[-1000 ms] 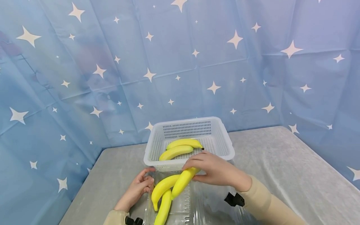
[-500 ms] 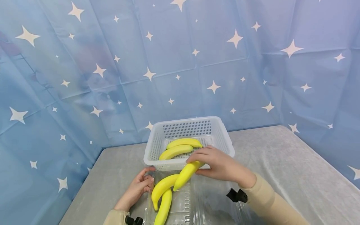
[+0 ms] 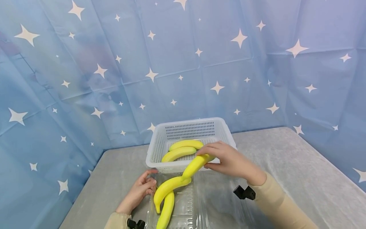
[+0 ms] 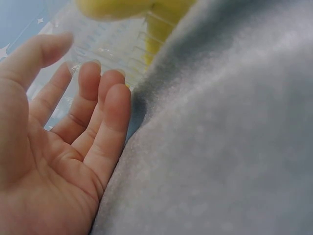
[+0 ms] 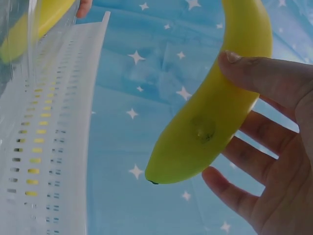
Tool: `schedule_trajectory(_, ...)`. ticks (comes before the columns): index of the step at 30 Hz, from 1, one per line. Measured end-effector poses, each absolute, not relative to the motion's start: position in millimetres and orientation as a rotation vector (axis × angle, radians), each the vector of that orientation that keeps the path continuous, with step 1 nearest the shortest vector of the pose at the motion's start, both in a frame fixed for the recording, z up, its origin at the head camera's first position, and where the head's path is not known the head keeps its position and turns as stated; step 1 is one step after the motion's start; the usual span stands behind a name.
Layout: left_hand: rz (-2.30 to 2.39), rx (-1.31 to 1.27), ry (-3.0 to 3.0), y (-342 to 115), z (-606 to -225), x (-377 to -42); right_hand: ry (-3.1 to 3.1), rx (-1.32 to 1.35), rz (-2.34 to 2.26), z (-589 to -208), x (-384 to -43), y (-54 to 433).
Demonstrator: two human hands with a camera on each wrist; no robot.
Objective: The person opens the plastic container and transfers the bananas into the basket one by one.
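My right hand [image 3: 230, 160] holds a yellow banana [image 3: 197, 167] between thumb and fingers, above the front rim of the white basket [image 3: 190, 130]. In the right wrist view the thumb presses one side of this banana [image 5: 205, 127], fingers on the other. Below it, a clear plastic clamshell box [image 3: 183, 219] lies opened out. One banana [image 3: 168, 190] lies across another banana [image 3: 166, 211] in its left half. My left hand [image 3: 140, 190] rests at the box's left edge; its fingers [image 4: 110, 120] are loosely bent in the left wrist view, with nothing in the palm.
Two more bananas, a rear one [image 3: 186, 145] and a front one [image 3: 178, 154], lie inside the basket. The basket stands right behind the clear box. A grey cloth [image 3: 274, 152] covers the table. Behind everything hangs a blue curtain [image 3: 183, 63] with white stars.
My right hand has moved up and to the right with its banana, away from the bananas in the clear box and toward the basket. The left hand has stayed in place.
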State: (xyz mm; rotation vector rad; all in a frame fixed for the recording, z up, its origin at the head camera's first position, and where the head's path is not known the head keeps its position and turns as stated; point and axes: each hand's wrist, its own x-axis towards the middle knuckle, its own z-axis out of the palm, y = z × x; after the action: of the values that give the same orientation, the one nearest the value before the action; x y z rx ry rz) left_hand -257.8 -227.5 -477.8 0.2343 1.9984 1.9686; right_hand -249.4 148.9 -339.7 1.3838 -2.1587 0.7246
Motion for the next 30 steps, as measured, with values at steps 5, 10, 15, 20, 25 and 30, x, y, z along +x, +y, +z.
schedule_trajectory(5, 1.966, 0.248, 1.999, -227, -476, -258, -2.17, 1.347, 0.74, -339, -254, 154)
schedule_trajectory(10, 1.967, 0.26, 1.996, -227, -476, -258, -2.181, 1.324, 0.731, -339, -257, 157)
schedule_trajectory(15, 1.97, 0.259, 1.988, -228, -477, -258, -2.185, 1.305, 0.718, -340, -259, 158)
schedule_trajectory(20, 1.964, 0.257, 1.995, -228, -477, -258, -2.188, 1.251, 0.708, -343, -262, 159)
schedule_trajectory(25, 1.965, 0.264, 1.998, -227, -477, -257, -2.227, 1.193, 0.704, -346, -265, 159)
schedule_trajectory(30, 1.966, 0.267, 1.992, -228, -477, -257, -2.259, 1.161, 0.712, -348, -269, 159)
